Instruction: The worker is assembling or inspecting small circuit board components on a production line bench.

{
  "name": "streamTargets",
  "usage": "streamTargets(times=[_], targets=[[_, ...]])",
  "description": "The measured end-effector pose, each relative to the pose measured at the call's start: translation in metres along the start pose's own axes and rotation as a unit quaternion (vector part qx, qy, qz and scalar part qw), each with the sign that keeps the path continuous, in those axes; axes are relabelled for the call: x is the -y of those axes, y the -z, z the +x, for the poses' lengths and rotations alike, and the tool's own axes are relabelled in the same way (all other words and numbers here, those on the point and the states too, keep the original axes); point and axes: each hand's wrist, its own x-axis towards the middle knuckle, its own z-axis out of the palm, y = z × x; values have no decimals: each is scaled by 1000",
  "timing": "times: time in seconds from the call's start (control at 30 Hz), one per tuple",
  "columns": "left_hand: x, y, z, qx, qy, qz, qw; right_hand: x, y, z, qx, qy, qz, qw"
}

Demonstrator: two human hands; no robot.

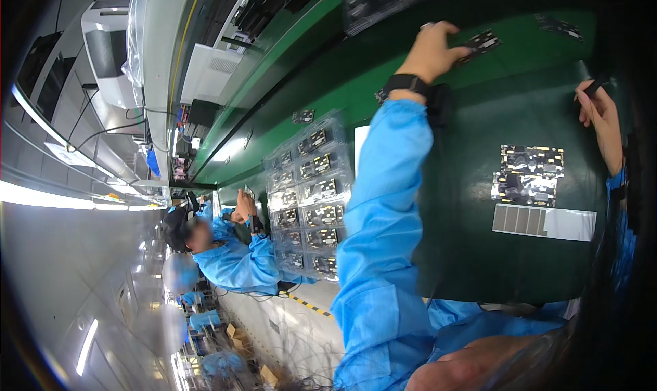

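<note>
My left hand (430, 54) is stretched over the green work surface, its thumb and fingers apart. The thumb tip reaches the edge of a black circuit board (482, 45); whether it presses on it I cannot tell. At the far right, my right hand (601, 117) is closed around a thin black pen-like tool (594, 86), partly lost in shadow. Between my arms, two circuit boards (527, 175) lie edge to edge on the dark green mat (465, 254). Just below them is a white strip (571, 225) with grey label-like rectangles.
Left of my left sleeve stands a clear plastic tray (348, 151) filled with circuit boards. Another tray (383, 8) is at the top. Loose boards lie at the top right (561, 27) and beyond the filled tray (303, 116). A co-worker in blue (236, 261) works at the left.
</note>
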Motion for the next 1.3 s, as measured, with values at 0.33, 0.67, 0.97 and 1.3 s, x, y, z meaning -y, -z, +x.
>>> streamTargets(times=[0.33,0.67,0.97,1.3], targets=[[75,65,-109,-19,192,82,978,31,-15,8,24,-8,28,999],[-59,44,-57,18,23,-5,1000,64,-35,9,22,7,82,996],[-151,-57,51,107,-117,-14,987,64,-21,-4,-121,42,175,976],[-92,-73,103,82,-11,6,997,59,-26,-1,-30,36,190,981]])
